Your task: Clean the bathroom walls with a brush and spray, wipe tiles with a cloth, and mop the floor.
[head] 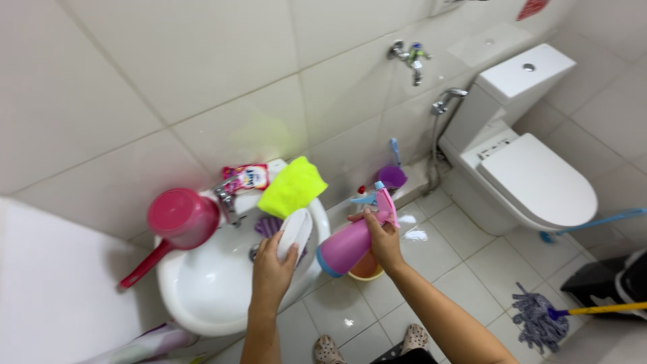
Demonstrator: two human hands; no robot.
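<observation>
My left hand [272, 264] grips a white scrub brush [295, 232] over the right rim of the white sink [202, 296]. My right hand [381, 237] holds a pink and purple spray bottle [350, 241] with a blue base and blue trigger, tilted with its nozzle pointing up and away. A yellow-green cloth [292, 186] hangs on the sink's back edge just beyond the brush, with purple gloves [268, 226] below it.
A pink dipper [178, 221] rests on the sink's left rim beside the tap [226, 197] and a pink packet [247, 178]. An orange bowl [367, 269] and purple cup [392, 176] stand on the tiled floor. A white toilet [532, 176] is to the right, a mop [539, 318] lies at lower right.
</observation>
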